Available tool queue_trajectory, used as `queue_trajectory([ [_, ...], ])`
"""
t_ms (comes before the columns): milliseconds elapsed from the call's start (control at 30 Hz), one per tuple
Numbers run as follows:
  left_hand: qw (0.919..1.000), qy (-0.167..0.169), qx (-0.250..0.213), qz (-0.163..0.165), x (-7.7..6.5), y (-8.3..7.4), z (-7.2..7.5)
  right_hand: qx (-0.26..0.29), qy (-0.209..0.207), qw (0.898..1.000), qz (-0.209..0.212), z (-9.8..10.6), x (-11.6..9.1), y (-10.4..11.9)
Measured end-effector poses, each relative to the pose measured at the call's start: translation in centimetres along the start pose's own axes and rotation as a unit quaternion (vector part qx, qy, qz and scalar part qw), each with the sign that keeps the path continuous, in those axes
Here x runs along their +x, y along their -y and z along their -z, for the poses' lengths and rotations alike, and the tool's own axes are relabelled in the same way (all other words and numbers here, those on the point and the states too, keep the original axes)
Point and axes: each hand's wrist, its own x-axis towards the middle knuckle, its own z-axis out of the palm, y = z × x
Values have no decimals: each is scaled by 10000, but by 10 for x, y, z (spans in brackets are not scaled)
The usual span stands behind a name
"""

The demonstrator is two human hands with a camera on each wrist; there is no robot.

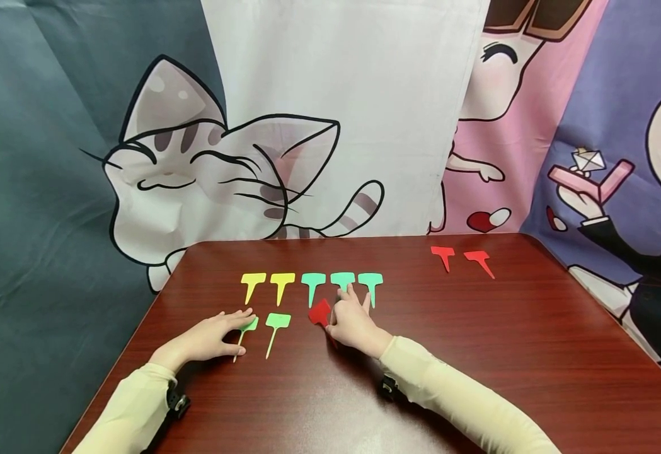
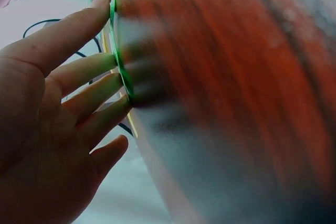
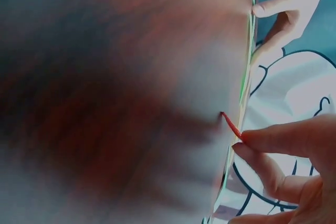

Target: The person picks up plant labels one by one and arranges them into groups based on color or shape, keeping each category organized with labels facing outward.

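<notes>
In the head view, my right hand (image 1: 357,323) pinches a red plant label (image 1: 320,313) between thumb and finger, its head tilted up to the left. In the right wrist view, the thumb and a fingertip meet at this red label (image 3: 231,125). My left hand (image 1: 210,337) rests its extended fingers on the head of a light green plant label (image 1: 249,325), with the thumb beside its stem. The left wrist view shows the fingertips against that green label (image 2: 121,61). Right of it lies a second light green label (image 1: 278,321).
Behind the hands runs a row of T-shaped labels: two yellow ones (image 1: 282,280) and three teal ones (image 1: 314,281), one partly covered by my right fingers. Two red T-shaped labels (image 1: 442,252) lie at the back right. The brown table (image 1: 511,353) meets a cartoon-printed cloth (image 1: 353,75).
</notes>
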Motion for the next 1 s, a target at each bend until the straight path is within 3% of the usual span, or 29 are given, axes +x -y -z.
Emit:
queue_trajectory([
  [367, 9998, 99, -55, 131, 1, 0, 1, -613, 72, 9965, -557, -5, 0, 14],
  [1000, 9999, 90, -30, 125, 1, 0, 1, -519, 259, 9951, -801, -11, 3, 27],
])
